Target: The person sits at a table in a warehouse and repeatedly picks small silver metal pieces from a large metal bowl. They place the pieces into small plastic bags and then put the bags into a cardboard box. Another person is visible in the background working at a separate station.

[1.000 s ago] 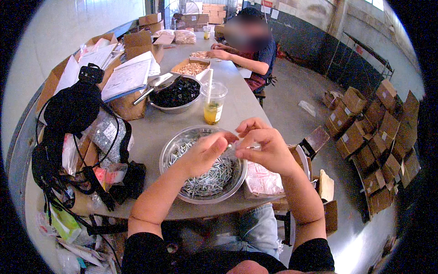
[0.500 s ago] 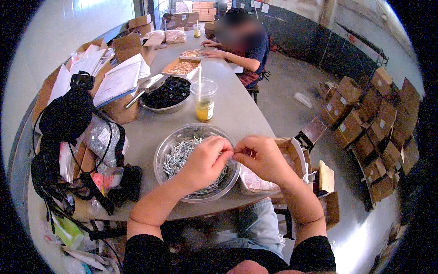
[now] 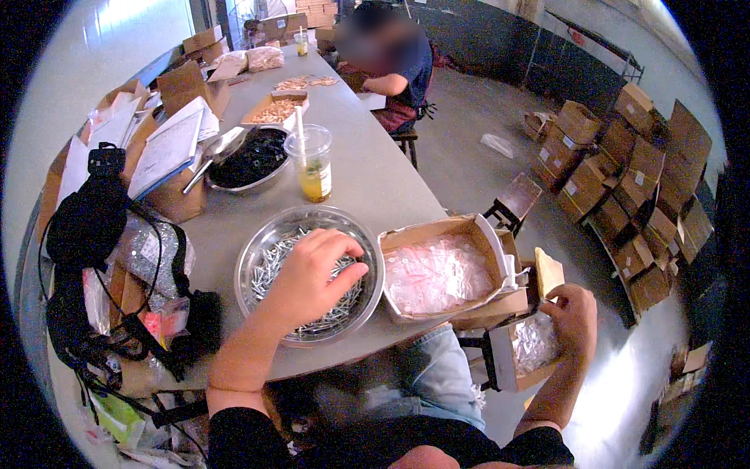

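My left hand [image 3: 316,275] hovers over a clear round bowl [image 3: 244,291] of silvery screws [image 3: 275,262]. Its thumb and forefinger stand apart, with nothing seen between them. Off to the right, beyond the table edge, my right hand [image 3: 576,316] is above a low carton of small clear plastic packets [image 3: 536,342]. The fingers of that hand are pinched downward; whatever may be in them is hidden. Between my hands, a white-edged carton [image 3: 397,309] holds many small clear bags with a pinkish tint [image 3: 440,271].
A drink cup with a straw [image 3: 314,176] stands behind the bowl. Farther back are a pan of black parts [image 3: 254,156] and a box of copper-coloured pieces [image 3: 275,109]. Black straps and gear [image 3: 82,223] crowd the left. A co-worker [image 3: 402,74] sits at the far right side.
My hands were together above the bowl's right side, fingertips meeting. They have parted: the right swung out to the carton at right, while the left stayed over the bowl and its fingers spread.
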`<state>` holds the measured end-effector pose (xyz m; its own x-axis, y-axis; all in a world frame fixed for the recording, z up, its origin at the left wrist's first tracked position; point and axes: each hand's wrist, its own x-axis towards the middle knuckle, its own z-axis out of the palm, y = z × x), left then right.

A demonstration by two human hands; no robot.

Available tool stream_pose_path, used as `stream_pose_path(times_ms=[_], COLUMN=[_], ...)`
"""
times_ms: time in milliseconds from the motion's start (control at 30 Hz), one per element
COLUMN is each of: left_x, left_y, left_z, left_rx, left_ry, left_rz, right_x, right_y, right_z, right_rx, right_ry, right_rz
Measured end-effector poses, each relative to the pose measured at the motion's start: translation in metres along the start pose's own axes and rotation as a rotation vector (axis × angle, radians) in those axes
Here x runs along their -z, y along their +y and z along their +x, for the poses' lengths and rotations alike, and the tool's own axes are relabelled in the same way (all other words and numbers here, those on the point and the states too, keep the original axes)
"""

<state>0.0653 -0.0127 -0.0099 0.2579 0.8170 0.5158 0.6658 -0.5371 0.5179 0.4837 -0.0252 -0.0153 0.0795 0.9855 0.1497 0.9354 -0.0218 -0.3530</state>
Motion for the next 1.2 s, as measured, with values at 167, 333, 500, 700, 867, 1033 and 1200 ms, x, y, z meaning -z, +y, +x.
stream_pose_path(times_ms=[167, 333, 500, 700, 867, 1033, 1200], left_x=[-0.002, -0.001, 0.003, 0.002, -0.001, -0.005, -0.015], left_y=[0.0, -0.001, -0.002, -0.004, -0.004, 0.008, 0.014], left_z=[0.001, 0.0, -0.002, -0.002, -0.004, -0.011, -0.016], left_rx=[-0.011, -0.002, 0.004, 0.008, -0.037, -0.091, -0.109], left_ry=[-0.011, -0.064, -0.055, -0.099, -0.139, -0.175, -0.301], left_rz=[0.035, 0.042, 0.023, 0.025, 0.028, 0.023, 0.12], right_x=[-0.029, -0.094, -0.115, -0.119, -0.129, -0.105, -0.124], right_y=[-0.004, -0.055, -0.085, -0.085, -0.067, -0.071, 0.013], right_z=[0.016, 0.067, 0.095, 0.113, 0.098, 0.087, 0.101], right_rx=[0.105, 0.639, 0.649, 0.562, 0.445, 0.534, -0.011], right_ry=[-0.082, -0.239, -0.249, -0.44, -0.416, 0.388, -0.237], right_rz=[0.123, 0.001, -0.135, -0.131, -0.052, -0.081, 0.128])
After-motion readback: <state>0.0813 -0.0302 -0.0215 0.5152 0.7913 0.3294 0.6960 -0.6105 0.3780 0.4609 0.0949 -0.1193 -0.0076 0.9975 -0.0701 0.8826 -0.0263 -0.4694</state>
